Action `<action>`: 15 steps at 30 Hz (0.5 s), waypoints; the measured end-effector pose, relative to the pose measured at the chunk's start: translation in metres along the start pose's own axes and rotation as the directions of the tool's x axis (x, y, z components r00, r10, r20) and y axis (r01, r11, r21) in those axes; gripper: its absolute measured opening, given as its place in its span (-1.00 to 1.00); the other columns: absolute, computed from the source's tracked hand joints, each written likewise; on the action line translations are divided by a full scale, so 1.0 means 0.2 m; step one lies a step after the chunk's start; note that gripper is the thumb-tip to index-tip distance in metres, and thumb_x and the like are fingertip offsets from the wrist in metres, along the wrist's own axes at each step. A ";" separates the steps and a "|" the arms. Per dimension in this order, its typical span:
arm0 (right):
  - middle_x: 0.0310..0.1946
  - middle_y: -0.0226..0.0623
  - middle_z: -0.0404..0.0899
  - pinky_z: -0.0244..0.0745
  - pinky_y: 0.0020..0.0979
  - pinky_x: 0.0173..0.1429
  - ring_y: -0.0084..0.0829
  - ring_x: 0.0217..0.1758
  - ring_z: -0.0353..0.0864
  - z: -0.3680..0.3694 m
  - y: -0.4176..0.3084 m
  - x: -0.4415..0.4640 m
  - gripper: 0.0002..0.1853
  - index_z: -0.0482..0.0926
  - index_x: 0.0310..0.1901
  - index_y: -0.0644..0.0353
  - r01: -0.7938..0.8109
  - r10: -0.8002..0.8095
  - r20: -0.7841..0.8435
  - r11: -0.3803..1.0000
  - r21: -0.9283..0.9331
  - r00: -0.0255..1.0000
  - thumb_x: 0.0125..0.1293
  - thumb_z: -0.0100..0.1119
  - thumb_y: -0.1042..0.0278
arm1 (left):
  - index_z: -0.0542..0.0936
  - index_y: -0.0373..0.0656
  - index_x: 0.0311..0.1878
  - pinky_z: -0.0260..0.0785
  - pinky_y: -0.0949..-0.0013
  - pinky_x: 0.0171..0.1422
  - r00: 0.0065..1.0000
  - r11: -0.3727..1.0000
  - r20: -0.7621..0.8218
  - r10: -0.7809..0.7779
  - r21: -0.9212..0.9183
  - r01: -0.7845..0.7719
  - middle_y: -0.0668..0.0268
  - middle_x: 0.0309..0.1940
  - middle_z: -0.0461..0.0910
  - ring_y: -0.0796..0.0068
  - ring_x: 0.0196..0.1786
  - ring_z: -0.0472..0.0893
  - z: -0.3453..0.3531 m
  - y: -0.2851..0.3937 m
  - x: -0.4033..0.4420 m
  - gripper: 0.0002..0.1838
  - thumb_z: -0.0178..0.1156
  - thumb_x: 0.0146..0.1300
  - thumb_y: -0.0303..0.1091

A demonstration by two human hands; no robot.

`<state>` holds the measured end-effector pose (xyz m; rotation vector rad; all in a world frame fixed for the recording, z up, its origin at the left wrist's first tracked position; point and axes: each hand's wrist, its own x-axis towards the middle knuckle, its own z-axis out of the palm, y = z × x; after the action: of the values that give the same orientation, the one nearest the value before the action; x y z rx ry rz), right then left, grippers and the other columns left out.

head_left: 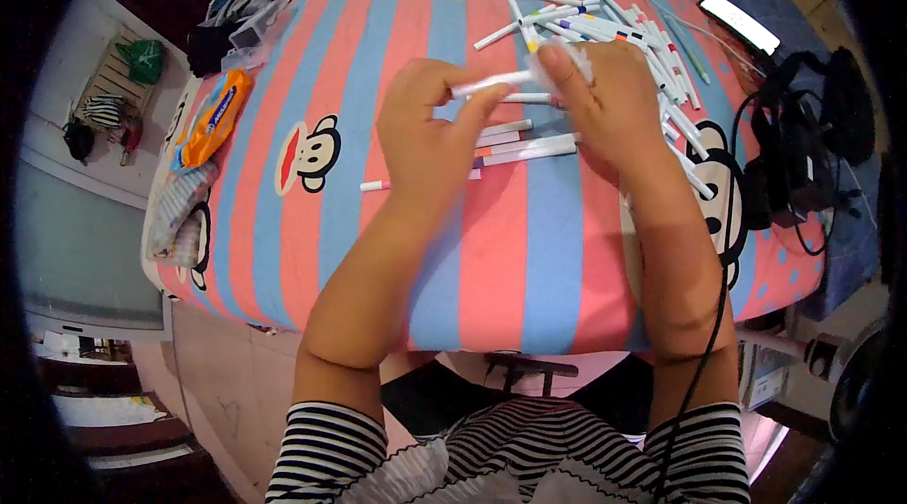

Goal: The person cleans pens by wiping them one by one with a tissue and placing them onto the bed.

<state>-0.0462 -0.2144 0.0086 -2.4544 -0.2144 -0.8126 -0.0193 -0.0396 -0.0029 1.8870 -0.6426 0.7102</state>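
A white marker pen [496, 83] lies level between my hands. My left hand [420, 121] pinches it near one end with thumb and fingers. My right hand [609, 93] is closed round a crumpled white tissue [574, 60] at the marker's other end; motion blurs this spot, so the marker's tip is hidden. Just below, several white markers with coloured bands [529, 150] lie side by side on the striped sheet [491, 287]. Beyond and right of my right hand spreads a loose heap of markers [666, 60], pointing many ways.
An orange packet [215, 119] and a clear plastic box [250, 39] sit along the left edge. To the right are a lit phone [740, 24] with a white cable and a black strapped device [798, 178]. A black cord [720, 315] runs over my right arm.
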 end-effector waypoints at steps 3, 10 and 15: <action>-0.72 -0.20 0.45 0.31 -0.29 -0.36 -0.27 -0.55 0.48 -0.03 -0.01 0.00 -0.45 0.60 -0.42 0.26 -0.261 0.270 -0.015 0.942 0.212 0.963 0.29 -0.15 -0.13 | 0.60 -0.18 -0.41 0.24 0.49 -0.35 0.993 0.991 -0.042 -0.112 -0.072 0.109 0.39 -0.51 0.46 0.59 -0.45 0.40 -0.02 -0.01 0.03 -0.83 0.36 -0.06 -0.36; -0.58 -0.36 0.42 0.33 -0.46 -0.40 -0.56 -0.48 0.42 -0.02 0.13 0.05 -0.44 0.56 -0.33 0.28 -0.384 0.612 -0.059 0.564 0.731 0.788 0.25 -0.11 -0.18 | 0.60 -0.20 -0.35 0.21 0.58 -0.39 0.888 0.873 0.019 -0.459 -0.177 0.454 0.42 -0.45 0.48 0.70 -0.46 0.37 -0.06 -0.09 0.11 -0.80 0.30 0.06 -0.27; -0.47 -0.29 0.41 0.40 -0.42 -0.34 -0.47 -0.47 0.42 -0.03 0.14 0.04 -0.52 0.38 -0.08 0.28 -0.226 0.696 0.103 0.086 0.970 0.711 0.23 -0.07 -0.04 | 0.58 -0.20 -0.20 0.35 0.47 -0.19 0.953 0.974 0.230 -0.194 -0.072 0.216 0.31 -0.42 0.55 0.55 -0.31 0.52 0.09 -0.25 0.15 -0.76 0.23 0.11 -0.28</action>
<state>-0.0333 -0.2417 0.0053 -0.9544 0.2405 -0.5483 0.0403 -0.0403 -0.0179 1.9246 -0.5973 0.3311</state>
